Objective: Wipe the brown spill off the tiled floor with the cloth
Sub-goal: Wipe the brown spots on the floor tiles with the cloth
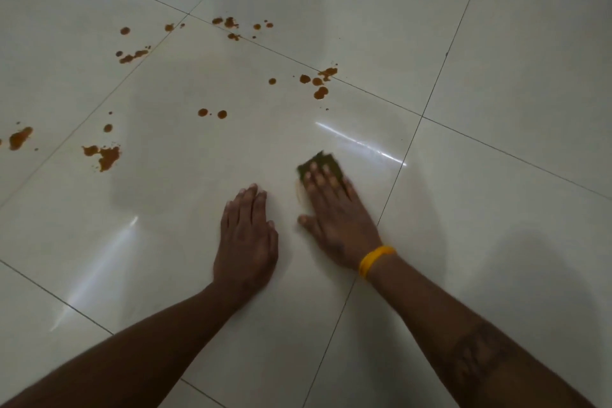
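Two hands flat: right [334, 215] on one cloth [320, 165], left [246, 235] bare.

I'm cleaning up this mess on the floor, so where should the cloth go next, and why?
Probably slide the right hand, flat on the cloth, forward and left to the two nearest drops. The cloth sits on clean tile; the spill lies beyond it, untouched.

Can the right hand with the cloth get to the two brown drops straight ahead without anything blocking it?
Probably yes. The right hand presses the cloth flat on the floor, and only bare tile lies between it and the two drops. The left hand rests off to the side.
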